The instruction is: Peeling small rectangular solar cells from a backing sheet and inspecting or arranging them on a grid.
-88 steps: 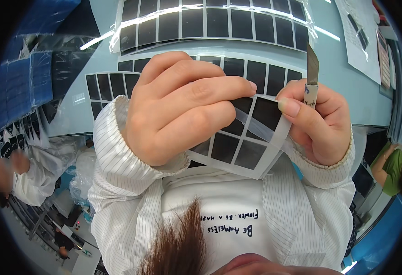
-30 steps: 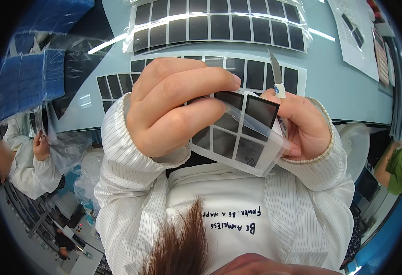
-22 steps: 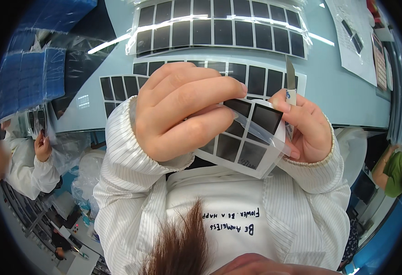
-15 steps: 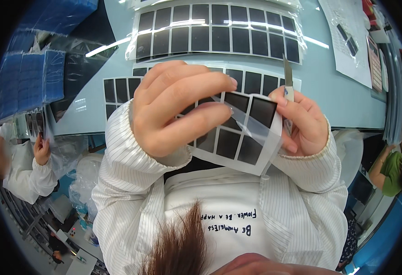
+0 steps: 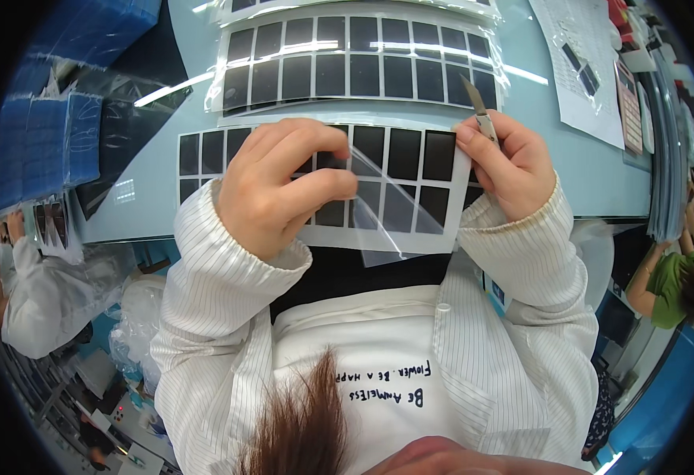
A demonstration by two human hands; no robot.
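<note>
A white sheet with rows of black rectangles [image 5: 404, 154] is held over the near edge of the table. Clear film [image 5: 378, 229] is lifted off its right part and folds back in a slanting flap. My left hand [image 5: 271, 190] is closed, its thumb and forefinger pinching the film's raised edge above the sheet. With its thumb at the sheet's upper right corner, my right hand [image 5: 513, 162] grips that corner and also a slim craft knife [image 5: 475, 99], whose blade points up and away. My left hand hides part of the sheet.
Similar sheets under shiny film [image 5: 363, 75] lie farther back on the pale table [image 5: 584, 178]. Printed paper [image 5: 580, 75] and a calculator [image 5: 628, 103] are at right. Blue wrapped stacks [image 5: 34, 150] stand at left. Other people sit at both sides.
The sheet has moved left and now lies more level. My left hand has drawn the film farther left, uncovering more rectangles. The knife in my right hand now leans left.
</note>
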